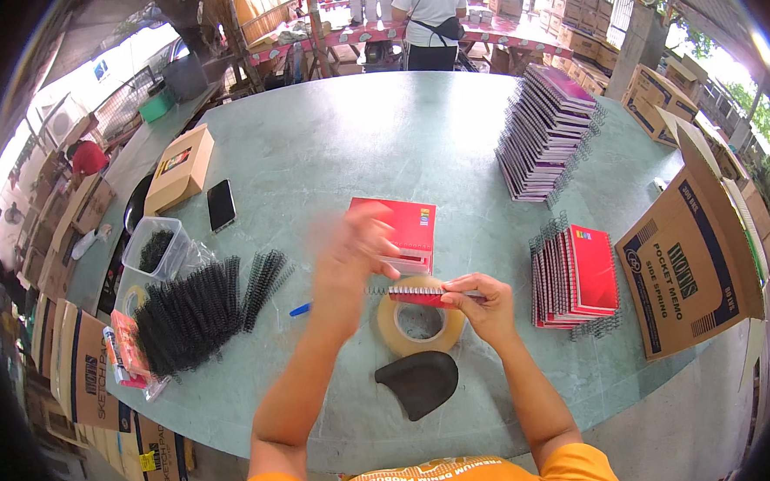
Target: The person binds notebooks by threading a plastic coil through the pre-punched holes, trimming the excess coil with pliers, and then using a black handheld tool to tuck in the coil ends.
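My right hand (482, 305) pinches a small red notebook (423, 297) by its right end, with the spine edge turned up. A black spiral coil (377, 290) runs along that edge and sticks out on the left. My left hand (351, 255), smeared by motion, hovers beside the coil's free end; its grip cannot be made out. Just behind lies a stack of red-covered notebooks (415, 226). Under the held notebook rests a wide roll of clear tape (393, 334). Nearer me sits a black curved pad (420, 385).
Left: a heap of black spiral coils (189, 316), a clear tub (177, 251), a phone (221, 205), a cardboard tray (194, 168), a blue pen (300, 309). Right: bound red notebooks (594, 269), a taller spiral notebook stack (545, 136), an open carton (691, 259). A person (433, 20) stands beyond.
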Demonstrator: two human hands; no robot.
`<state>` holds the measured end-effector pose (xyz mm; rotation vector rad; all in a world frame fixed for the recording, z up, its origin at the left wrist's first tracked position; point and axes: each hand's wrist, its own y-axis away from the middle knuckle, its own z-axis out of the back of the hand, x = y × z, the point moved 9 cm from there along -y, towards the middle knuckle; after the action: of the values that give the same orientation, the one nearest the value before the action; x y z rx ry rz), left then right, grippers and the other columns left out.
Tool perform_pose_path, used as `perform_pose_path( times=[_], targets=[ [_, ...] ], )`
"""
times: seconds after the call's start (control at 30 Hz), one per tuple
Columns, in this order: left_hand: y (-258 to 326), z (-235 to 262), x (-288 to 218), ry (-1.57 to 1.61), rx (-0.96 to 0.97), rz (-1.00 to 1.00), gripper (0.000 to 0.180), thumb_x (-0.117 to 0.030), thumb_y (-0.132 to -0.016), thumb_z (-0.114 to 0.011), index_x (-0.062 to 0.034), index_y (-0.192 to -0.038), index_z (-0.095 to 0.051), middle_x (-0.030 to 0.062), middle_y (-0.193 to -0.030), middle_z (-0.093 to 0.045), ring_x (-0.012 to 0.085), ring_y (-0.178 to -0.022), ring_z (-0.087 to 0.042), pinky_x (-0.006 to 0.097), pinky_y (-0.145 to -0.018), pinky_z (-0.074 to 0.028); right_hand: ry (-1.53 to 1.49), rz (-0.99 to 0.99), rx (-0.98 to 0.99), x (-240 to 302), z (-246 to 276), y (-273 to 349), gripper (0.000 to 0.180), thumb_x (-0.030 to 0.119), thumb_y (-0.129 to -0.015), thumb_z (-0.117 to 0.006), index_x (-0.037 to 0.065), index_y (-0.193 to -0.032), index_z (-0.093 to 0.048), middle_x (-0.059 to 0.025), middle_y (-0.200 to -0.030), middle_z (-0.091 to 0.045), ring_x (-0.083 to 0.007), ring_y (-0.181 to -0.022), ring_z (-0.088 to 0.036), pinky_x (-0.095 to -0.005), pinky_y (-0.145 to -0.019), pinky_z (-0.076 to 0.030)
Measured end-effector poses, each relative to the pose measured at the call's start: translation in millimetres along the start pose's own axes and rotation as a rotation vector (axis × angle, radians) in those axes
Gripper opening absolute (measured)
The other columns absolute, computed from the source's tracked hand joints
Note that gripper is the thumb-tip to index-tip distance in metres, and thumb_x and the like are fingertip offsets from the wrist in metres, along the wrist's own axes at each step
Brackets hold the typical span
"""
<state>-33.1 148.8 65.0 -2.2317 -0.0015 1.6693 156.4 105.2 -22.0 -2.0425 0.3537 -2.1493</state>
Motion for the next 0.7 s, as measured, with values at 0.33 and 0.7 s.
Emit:
perform_pose_path(
  times=[0.33, 0.7],
  targets=[
    [36.3, -62.0, 28.5, -1.284, 0.448, -0.440, 0.027, -0.019, -0.078, -0.067, -0.0042, -0.099, -0.059, 0.0088, -0.087, -0.059, 0.0259, -0.088, -0.056, 0.037, -0.077, -0.043, -0.019, -0.026, -0.006, 3.0, 1.3, 8.6, 0.014, 0.000, -0.075, -0.074, -0.002, -0.087, -0.067, -0.0100, -0.088, -0.069, -0.0132, -0.083, -0.065, -0.0253, -0.076, -0.052],
    [38.4, -63.4, 19.9, -1.235, 0.316, -0.530, 0.025, -0.021, -0.072, -0.072, -0.0071, -0.090, -0.059, 0.0074, -0.081, -0.055, 0.0259, -0.084, -0.055, 0.038, -0.073, -0.042, -0.186, -0.071, -0.011, -8.3, -0.9, 10.4, 0.015, -0.001, -0.078, -0.071, -0.002, -0.092, -0.067, -0.0117, -0.099, -0.069, -0.0141, -0.091, -0.064, -0.0272, -0.081, -0.053]
  ],
)
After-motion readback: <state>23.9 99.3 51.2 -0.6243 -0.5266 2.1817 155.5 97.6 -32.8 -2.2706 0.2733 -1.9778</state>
